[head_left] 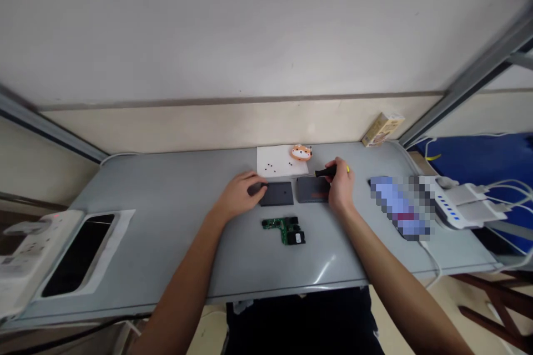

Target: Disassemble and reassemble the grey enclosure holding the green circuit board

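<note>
My left hand [244,194] grips the left end of a flat dark grey panel [278,194] that lies on the table, thumb and fingers at its edge. In my right hand [341,186] is a screwdriver [323,172] with a black and yellow handle, its thin shaft pointing left. Under that hand lies a dark box-shaped casing [312,191] with reddish markings; the hand covers its right end. A green circuit board [287,229] with black parts rests nearer to me. Several tiny dark screws [270,167] are scattered on a white sheet [262,156] behind the panel.
An orange animal-faced object [301,152] sits on the sheet. At right are a blurred-out phone [397,208], a charging station [452,205] with cables and a small carton [382,130]. A dark-screened phone [79,255] and a white power strip [45,255] lie at left.
</note>
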Demonstrator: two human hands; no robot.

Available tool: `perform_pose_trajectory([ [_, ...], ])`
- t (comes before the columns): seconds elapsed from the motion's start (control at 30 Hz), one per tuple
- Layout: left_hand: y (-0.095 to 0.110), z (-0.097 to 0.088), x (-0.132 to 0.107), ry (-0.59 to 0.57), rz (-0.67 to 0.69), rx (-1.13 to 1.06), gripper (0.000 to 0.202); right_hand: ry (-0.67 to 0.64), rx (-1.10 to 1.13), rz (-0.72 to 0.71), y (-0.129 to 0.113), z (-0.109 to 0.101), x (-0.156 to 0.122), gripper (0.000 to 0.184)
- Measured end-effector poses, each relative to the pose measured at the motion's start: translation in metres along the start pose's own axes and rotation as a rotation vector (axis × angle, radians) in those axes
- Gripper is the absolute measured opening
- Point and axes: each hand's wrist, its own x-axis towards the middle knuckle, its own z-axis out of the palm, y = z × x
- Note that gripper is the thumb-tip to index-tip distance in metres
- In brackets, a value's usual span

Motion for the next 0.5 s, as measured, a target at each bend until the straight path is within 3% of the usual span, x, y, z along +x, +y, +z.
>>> perform_pose_trajectory([
  [0.2,-0.001,0.000,0.005,0.047,0.005,0.054,0.020,0.013,-0.034,-0.029,0.003,0.007,0.000,0.036],
  [0.5,-0.007,0.015,0.006,0.145,0.001,0.193,0.018,0.085,-0.044,-0.063,0.003,0.009,0.003,0.033],
])
